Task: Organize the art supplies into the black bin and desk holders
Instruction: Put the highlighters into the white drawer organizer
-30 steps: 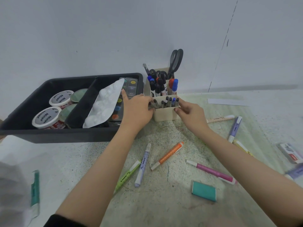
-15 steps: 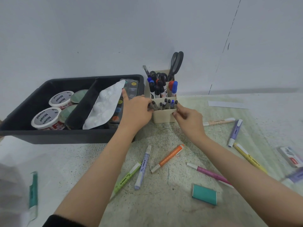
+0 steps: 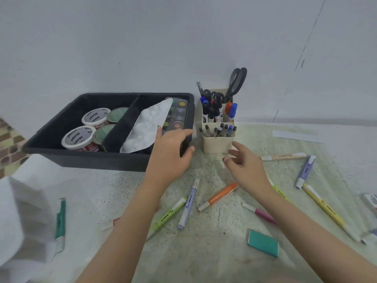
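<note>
The black bin (image 3: 85, 160) stands at the left with paint tubs (image 3: 78, 137), a white palette (image 3: 146, 127) and a watercolour set (image 3: 179, 113) inside. To its right, the cream desk holder (image 3: 218, 142) is filled with pens, markers and scissors (image 3: 236, 82). My left hand (image 3: 169, 156) hovers with relaxed fingers at the bin's right end. Just in front of the holder my right hand (image 3: 244, 166) is open and empty. Loose highlighters lie on the table: orange (image 3: 218, 196), lilac (image 3: 188, 204), green (image 3: 167, 216), pink (image 3: 259, 212), yellow (image 3: 324, 207), purple (image 3: 306, 170) and peach (image 3: 283, 156).
A teal eraser (image 3: 263, 243) lies near the front. A teal pen (image 3: 60, 221) lies at the left beside a white blurred object (image 3: 18, 221). Small packets (image 3: 370, 201) sit at the right edge. A paper strip (image 3: 295, 136) lies by the wall.
Both hands have let go of the desk holder and drawn back toward me. The holder now stands free beside the bin.
</note>
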Demonstrator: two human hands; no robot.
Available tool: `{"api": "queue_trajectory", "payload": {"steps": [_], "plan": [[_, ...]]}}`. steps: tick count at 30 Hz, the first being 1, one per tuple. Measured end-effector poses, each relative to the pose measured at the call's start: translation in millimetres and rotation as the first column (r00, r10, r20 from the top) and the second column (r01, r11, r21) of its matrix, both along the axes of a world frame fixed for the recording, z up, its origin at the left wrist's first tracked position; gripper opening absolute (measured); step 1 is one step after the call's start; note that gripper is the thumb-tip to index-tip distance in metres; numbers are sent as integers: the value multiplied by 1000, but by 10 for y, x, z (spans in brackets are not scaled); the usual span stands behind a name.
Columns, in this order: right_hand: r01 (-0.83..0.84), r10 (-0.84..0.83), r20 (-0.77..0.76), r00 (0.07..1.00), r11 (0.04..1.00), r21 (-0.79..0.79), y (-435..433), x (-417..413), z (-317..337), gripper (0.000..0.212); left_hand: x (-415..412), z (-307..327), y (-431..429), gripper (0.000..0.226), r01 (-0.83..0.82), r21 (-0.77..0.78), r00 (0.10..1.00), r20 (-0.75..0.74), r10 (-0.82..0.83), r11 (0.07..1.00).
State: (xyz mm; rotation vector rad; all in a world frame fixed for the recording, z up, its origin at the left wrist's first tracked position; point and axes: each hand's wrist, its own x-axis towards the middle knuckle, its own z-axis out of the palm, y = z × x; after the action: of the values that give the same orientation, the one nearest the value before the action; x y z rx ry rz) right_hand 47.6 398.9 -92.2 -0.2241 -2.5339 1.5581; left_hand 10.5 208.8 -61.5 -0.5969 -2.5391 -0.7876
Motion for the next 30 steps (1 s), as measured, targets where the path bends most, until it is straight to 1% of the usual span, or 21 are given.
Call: {"api": "queue_trajectory", "payload": {"steps": [3,4,7,10,13,15,17,19,20,21,23,24,25,27,28,30], "plan": [[-5,1,-64,998,998,-59,-221,235,49,14,332,-56,-312,27,-62,86,995,-67,68,994],[-30,23,-92,996,997,-70,-307,283,68,10,448,-77,-432,26,-92,102,991,-85,100,991],[-169,154,-169,974,983,-75,-613,378,139,18,797,-116,-831,27,-210,120,968,-110,224,970],[-344,329,-213,920,938,-35,-968,458,175,16,1148,-103,-1198,23,-334,140,919,-172,355,932],[-495,486,-171,857,869,-9,-1365,507,121,11,1482,-71,-1536,19,-507,151,805,-267,529,848],[-598,592,-103,799,800,-40,-1655,526,89,8,1669,-98,-1791,21,-614,197,716,-268,644,764],[-698,696,-50,716,713,-62,-1946,538,67,9,1796,-177,-2060,29,-723,235,615,-207,761,649],[-775,775,10,631,631,-9,-2221,537,49,19,1872,-296,-2315,43,-819,230,523,-73,849,525],[-810,809,42,586,586,9,-2353,540,51,26,1898,-345,-2416,50,-841,241,508,46,860,484],[-841,838,77,541,542,10,-2477,544,43,32,1920,-360,-2481,55,-849,279,508,200,838,448],[-882,878,128,462,469,-37,-2697,560,33,44,1931,-396,-2564,55,-828,430,547,476,688,360],[-893,890,140,435,446,-65,-2791,570,25,48,1930,-402,-2580,53,-807,492,579,554,598,325],[-898,896,144,420,433,-81,-2871,581,17,50,1926,-417,-2608,51,-789,525,604,574,553,318],[-897,899,124,420,432,-90,-2981,591,2,46,1930,-422,-2618,51,-751,567,651,552,521,337],[-890,893,106,438,447,-88,-3015,584,-1,41,1947,-418,-2621,53,-726,589,681,543,491,355],[-854,863,79,500,506,-118,-3044,538,1,30,1990,-420,-2630,59,-687,593,727,553,407,420]]}}
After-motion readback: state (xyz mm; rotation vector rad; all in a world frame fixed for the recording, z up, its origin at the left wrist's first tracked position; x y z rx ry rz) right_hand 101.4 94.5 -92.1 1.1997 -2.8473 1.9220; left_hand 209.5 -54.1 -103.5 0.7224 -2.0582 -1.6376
